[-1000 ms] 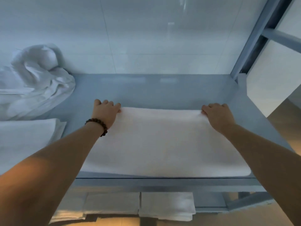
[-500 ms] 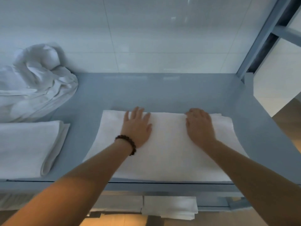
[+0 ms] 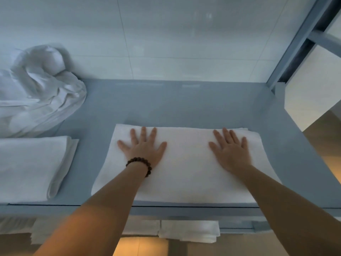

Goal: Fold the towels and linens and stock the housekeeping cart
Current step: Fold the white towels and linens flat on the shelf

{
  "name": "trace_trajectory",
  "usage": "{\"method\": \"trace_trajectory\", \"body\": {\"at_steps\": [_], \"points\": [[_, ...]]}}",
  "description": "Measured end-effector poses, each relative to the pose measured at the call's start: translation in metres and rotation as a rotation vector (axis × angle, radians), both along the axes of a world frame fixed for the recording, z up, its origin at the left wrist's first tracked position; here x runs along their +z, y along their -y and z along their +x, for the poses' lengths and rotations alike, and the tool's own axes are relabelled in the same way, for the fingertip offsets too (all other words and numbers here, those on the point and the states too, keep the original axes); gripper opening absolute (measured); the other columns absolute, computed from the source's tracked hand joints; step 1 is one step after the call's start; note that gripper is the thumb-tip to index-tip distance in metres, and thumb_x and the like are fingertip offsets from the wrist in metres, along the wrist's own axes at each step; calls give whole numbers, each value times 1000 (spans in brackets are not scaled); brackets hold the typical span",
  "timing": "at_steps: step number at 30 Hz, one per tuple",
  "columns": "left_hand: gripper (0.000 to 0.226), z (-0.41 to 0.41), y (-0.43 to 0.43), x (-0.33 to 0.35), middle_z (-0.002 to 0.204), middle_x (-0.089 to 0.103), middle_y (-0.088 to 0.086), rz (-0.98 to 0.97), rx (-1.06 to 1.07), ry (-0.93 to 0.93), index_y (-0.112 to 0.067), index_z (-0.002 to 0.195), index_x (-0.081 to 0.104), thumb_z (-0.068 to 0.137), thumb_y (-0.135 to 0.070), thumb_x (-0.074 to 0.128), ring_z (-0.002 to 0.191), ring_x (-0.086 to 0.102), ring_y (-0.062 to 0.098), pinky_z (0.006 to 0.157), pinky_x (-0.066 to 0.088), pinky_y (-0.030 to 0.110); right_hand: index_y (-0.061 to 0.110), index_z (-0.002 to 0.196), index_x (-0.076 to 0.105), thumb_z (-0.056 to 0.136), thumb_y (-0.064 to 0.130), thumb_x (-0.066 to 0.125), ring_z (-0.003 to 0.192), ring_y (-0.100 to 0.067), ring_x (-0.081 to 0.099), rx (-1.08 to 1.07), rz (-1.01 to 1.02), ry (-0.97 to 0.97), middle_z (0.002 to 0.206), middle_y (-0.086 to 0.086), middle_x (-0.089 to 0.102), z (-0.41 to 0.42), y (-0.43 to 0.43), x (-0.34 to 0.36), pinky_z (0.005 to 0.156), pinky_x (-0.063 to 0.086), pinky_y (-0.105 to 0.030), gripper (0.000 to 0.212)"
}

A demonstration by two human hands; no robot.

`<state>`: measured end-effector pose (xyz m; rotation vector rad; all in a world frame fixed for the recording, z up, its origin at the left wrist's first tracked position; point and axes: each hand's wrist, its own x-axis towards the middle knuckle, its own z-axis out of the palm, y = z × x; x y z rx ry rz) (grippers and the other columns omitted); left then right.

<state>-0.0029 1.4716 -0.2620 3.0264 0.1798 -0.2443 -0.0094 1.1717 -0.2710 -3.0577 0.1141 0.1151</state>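
A white folded towel (image 3: 186, 169) lies flat on the blue-grey top shelf of the cart (image 3: 184, 104), its near edge along the shelf's front lip. My left hand (image 3: 144, 146), with a bead bracelet at the wrist, presses flat on the towel's left half, fingers spread. On the right half my right hand (image 3: 230, 149) lies flat in the same way. Neither hand grips anything.
Another folded white towel (image 3: 31, 167) lies at the shelf's left front. A crumpled heap of white linen (image 3: 36, 91) sits behind it by the wall. Folded towels (image 3: 188, 230) rest on a lower shelf. A metal upright (image 3: 299, 41) stands at the back right.
Both hands left the towel's far corners, moved in toward the middle, then opened flat and spread apart on the towel. The camera view shifted slightly left.
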Motion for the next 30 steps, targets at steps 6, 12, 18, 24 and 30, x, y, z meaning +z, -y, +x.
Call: {"method": "trace_trajectory", "body": {"at_steps": [6, 12, 18, 24, 30], "points": [[80, 0, -26, 1, 162, -10, -3, 34, 92, 17, -41, 151, -6, 79, -76, 0, 147, -13, 32, 105, -1, 74, 41, 150, 0, 86, 69, 0, 148, -16, -3, -94, -33, -57, 161, 6, -4, 2, 23, 7, 116, -1, -53, 70], [79, -32, 1, 11, 161, -15, 4, 16, -84, 92, -37, 151, -10, 81, -73, -3, 146, -17, 32, 109, -9, 68, 39, 151, -3, 94, 60, 7, 148, -17, -9, -9, -21, -42, 161, 3, -10, -26, -2, 25, 116, -3, -57, 62], [77, -113, 50, 5, 160, -19, 8, -31, -221, 56, -38, 150, -13, 80, -70, -10, 144, -21, 36, 104, -18, 69, 38, 151, 7, 91, 60, 2, 148, -22, -4, 250, -13, -4, 161, 0, -2, -95, -72, 23, 112, -3, -63, 64], [71, -135, 40, -5, 161, -16, 4, 22, -91, 59, -41, 147, -20, 82, -69, -10, 145, -18, 37, 104, -7, 72, 43, 150, 3, 93, 58, 3, 148, -18, -3, 307, -48, 15, 161, 6, 0, -112, -85, 12, 114, 1, -60, 59], [79, -140, -17, -5, 162, -7, 4, 28, 55, 88, -41, 151, -10, 80, -75, -8, 146, -10, 38, 110, -3, 67, 46, 148, -10, 85, 71, -10, 148, -16, -7, 177, -84, -10, 160, 9, -8, -101, -38, 13, 117, 1, -55, 68]]}}
